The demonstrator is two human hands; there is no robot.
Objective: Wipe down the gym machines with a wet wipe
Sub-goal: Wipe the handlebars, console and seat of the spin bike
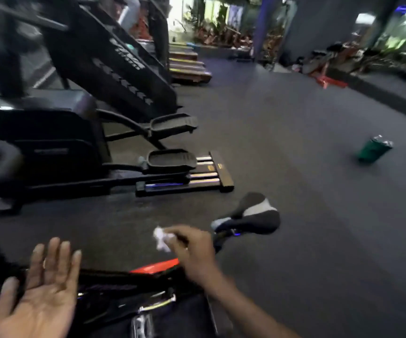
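Note:
My right hand (192,252) pinches a crumpled white wet wipe (161,239) above the frame of an exercise bike (124,289), which is black with a red panel. The bike's black and grey saddle (253,213) sticks out just right of that hand. Palm up at the lower left, my left hand (41,293) has its fingers spread and holds nothing; it hovers over the bike's front end. A black elliptical trainer (50,147) with two foot pedals stands to the left, further away.
A tall black stair-climber (114,67) stands behind the elliptical. A green canister with a silver top (375,148) sits on the dark rubber floor (282,142) to the right. Stacked step platforms (187,67) and red equipment (331,81) lie further back.

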